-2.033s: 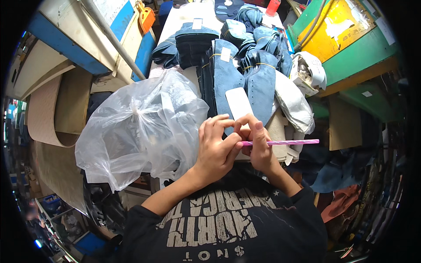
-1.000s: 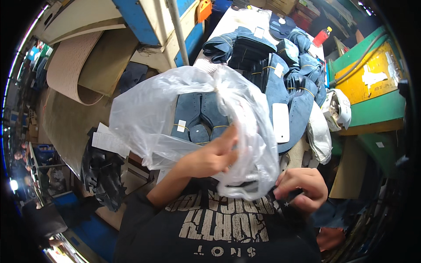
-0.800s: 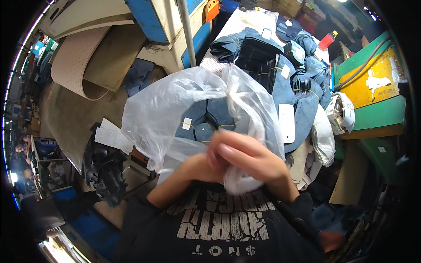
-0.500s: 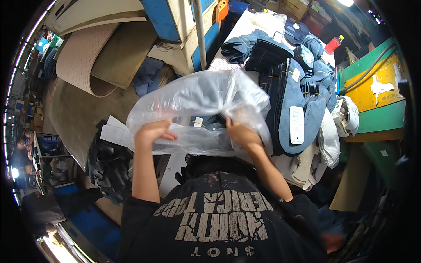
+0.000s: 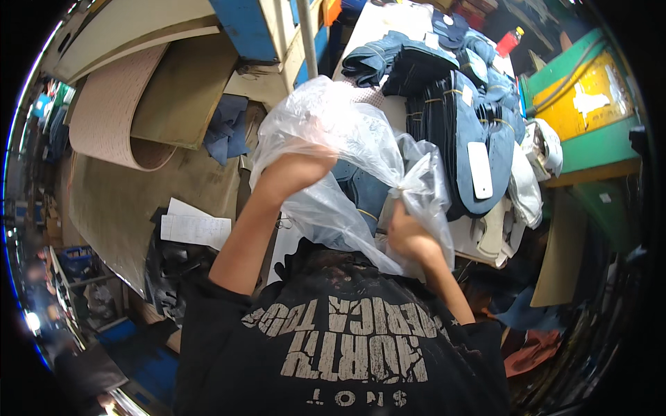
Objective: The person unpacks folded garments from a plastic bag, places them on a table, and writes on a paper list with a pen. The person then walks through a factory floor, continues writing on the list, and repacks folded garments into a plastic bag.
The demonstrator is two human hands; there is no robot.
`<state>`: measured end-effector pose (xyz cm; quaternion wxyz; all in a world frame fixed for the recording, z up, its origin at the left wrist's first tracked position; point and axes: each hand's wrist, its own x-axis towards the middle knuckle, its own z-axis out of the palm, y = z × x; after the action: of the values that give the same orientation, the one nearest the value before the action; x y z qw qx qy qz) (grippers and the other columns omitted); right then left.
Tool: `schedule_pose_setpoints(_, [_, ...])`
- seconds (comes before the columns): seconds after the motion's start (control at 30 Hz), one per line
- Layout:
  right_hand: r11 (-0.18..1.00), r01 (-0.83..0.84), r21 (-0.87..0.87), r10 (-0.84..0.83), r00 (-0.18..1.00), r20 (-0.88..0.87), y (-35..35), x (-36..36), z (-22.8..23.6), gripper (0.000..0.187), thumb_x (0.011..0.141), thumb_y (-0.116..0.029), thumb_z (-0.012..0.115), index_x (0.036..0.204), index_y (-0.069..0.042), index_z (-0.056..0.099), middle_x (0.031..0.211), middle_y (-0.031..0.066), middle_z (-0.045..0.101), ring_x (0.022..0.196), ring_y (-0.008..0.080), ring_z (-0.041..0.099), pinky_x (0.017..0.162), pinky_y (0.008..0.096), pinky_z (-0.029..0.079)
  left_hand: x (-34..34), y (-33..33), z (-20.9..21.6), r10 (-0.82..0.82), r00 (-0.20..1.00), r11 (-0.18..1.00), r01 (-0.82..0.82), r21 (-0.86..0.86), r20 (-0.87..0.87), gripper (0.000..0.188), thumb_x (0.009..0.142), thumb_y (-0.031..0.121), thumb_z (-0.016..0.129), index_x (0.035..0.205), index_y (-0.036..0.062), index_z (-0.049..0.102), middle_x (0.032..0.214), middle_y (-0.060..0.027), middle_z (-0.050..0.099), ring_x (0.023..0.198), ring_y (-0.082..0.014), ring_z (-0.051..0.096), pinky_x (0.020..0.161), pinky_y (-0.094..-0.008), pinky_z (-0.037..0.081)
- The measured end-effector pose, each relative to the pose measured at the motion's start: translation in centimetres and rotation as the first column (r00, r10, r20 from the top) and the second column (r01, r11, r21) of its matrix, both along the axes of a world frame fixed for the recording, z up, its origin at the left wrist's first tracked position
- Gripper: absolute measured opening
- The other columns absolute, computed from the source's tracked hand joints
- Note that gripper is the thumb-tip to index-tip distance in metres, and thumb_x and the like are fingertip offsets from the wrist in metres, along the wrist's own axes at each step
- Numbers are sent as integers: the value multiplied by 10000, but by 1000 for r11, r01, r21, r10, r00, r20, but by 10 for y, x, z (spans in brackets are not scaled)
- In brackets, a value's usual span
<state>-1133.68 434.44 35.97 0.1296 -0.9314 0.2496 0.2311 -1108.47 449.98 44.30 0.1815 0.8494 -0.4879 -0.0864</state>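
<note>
A large clear plastic bag (image 5: 361, 125) is spread between my two hands. My right hand (image 5: 411, 234) is closed on a gathered, twisted part of it at the right. My left hand (image 5: 304, 166) reaches into the bag's left side; its fingers are hidden behind the cloudy film. Through the bag's opening, dark blue flat cut pieces (image 5: 368, 196) with a rubber band around them show between my hands. Just right of the bag, tall stacks of banded blue cut pieces (image 5: 479, 139) stand on the table, a white tag (image 5: 479, 170) lying on one.
More blue bundles (image 5: 374, 59) lie farther back, near a red bottle (image 5: 510, 43). A green and yellow machine (image 5: 579, 97) stands at the right. On the left are a curled pink sheet (image 5: 104, 118), white papers (image 5: 194, 225) and black scraps (image 5: 180, 270). A metal pole (image 5: 306, 41) rises behind the bag.
My left hand has moved up and right, its fingers passing behind the film. The right hand has shifted right and nearer me. The bag has gone from stretched sideways to bunched upward.
</note>
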Motion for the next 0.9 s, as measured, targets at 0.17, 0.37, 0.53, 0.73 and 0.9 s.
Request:
schedule_pose_setpoints(0.17, [989, 123, 82, -138, 968, 209, -5, -3, -4, 419, 1002, -79, 402, 1388, 74, 457, 1254, 370, 607, 1198, 503, 598, 1021, 546, 465, -34, -10, -31, 106, 964, 958, -32, 286, -246, 626, 964, 302, 677, 1455, -31, 476, 1405, -336, 541, 1377, -429, 499, 1123, -483, 431])
schedule_pose_setpoints(0.37, [940, 24, 341, -149, 926, 346, -1, -2, -29, 269, 1010, -84, 418, 1219, 49, 525, 1023, 327, 684, 969, 525, 661, 856, 571, 495, -86, -39, -76, -186, 975, 800, 224, 556, -125, 1001, 902, 545, 717, 1596, -31, 282, 1680, -289, 209, 1561, -475, 178, 1227, -635, 231])
schedule_pose_setpoints(0.53, [957, 218, 189, -208, 975, -73, -5, 0, -37, 587, 987, -222, 527, 1548, -90, 415, 1487, 240, 538, 1373, 436, 501, 1156, 551, 348, -126, -52, -100, -25, 993, 915, 70, 397, -118, 1222, 817, 633, 754, 1686, 194, 17, 1725, -204, 109, 1561, -487, 111, 1101, -816, 203])
schedule_pose_setpoints(0.73, [968, 102, 231, -70, 987, -143, -24, 7, -30, 578, 988, -178, 500, 1560, -122, 435, 1536, 241, 503, 1374, 428, 513, 1155, 511, 368, -98, -54, -113, 13, 989, 978, 18, 207, -145, 951, 745, 419, 801, 1524, 3, 447, 1561, -264, 432, 1460, -447, 391, 1210, -558, 300])
schedule_pose_setpoints(0.9, [962, -6, 274, 100, 939, -328, -39, 24, -44, 723, 978, -119, 402, 1671, -175, 204, 1731, 155, 171, 1517, 379, 369, 1247, 435, 303, -49, -59, -104, 106, 976, 891, -9, 453, -189, 881, 733, 476, 806, 1447, 37, 538, 1514, -219, 498, 1439, -385, 425, 1183, -679, 185])
